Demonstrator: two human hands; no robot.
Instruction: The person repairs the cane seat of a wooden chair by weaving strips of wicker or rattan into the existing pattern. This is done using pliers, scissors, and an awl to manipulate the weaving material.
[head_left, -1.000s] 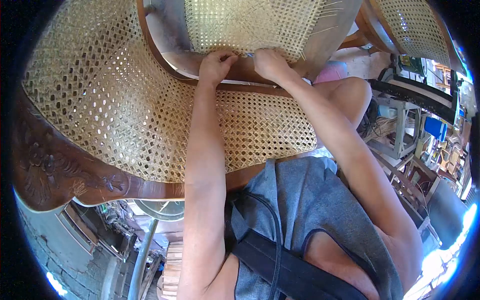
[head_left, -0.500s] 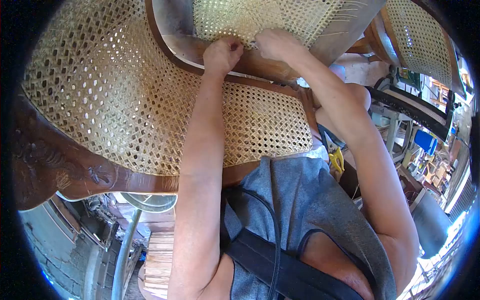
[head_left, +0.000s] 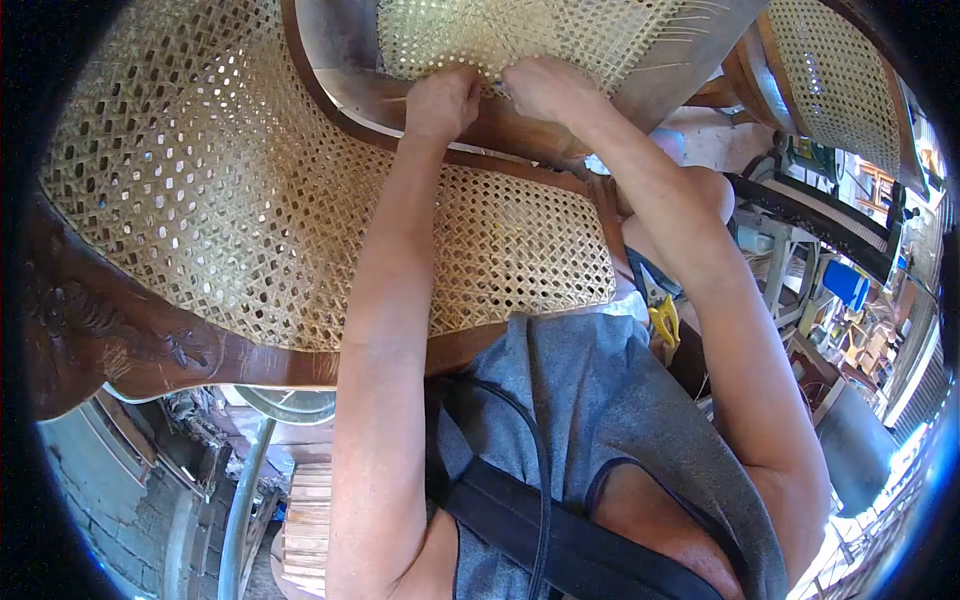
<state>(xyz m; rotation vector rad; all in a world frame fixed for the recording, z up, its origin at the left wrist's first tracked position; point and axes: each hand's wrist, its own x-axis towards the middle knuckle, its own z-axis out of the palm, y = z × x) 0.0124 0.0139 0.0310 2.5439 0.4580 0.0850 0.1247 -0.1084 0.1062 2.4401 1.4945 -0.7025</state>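
Cane panel (head_left: 480, 35) lay at the top of the view, set within a wooden frame (head_left: 520, 130), its woven lower edge close to both hands. Left hand (head_left: 440, 105) was at that edge, fingers curled, the grip drawn in; right hand (head_left: 548, 90) was just beside it, bent inward with its fingers folded under. Whether either grip was clamped on a strand could not be told, the fingertips being hidden. Loose cane strands (head_left: 685, 38) stuck out from the panel's right side over the frame. Step in hand, by my judgement: close finger work on the cane along the lower rail. The next move seemed to call for a fine pinch and a light, even pull, the weave held flat and the strands unkinked. Nearer the body, a larger cane sheet (head_left: 230, 190) spread beneath the forearms, bordered by a carved wooden rail (head_left: 90, 320). Yellow handle (head_left: 664, 324) showed beside the grey garment (head_left: 620, 390), apart from both hands. Another framed cane panel (head_left: 835, 85) stood at upper right.
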